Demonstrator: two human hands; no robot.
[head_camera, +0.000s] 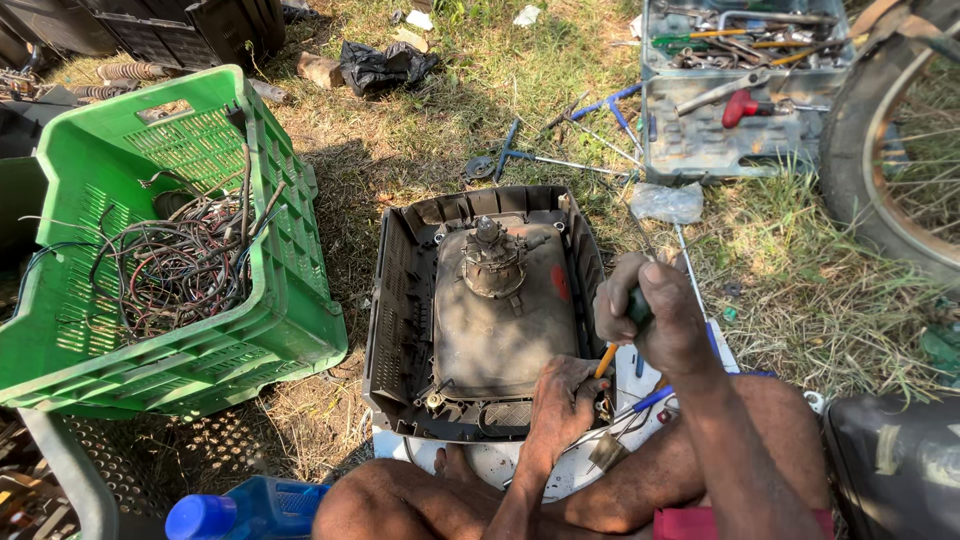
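Seated on dry grass (800, 290), my right hand (655, 318) fists a screwdriver (607, 358) upright over the corner of an old picture tube in its dark housing (400, 300); my left hand (565, 398), fingers curled, presses there, steadying it. A green crate (290, 300) of wires and an open toolbox (700, 150) stand near.

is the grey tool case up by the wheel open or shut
Open: the grey tool case lies spread flat on the grass, both halves facing up, with a red-handled tool and other hand tools showing inside.
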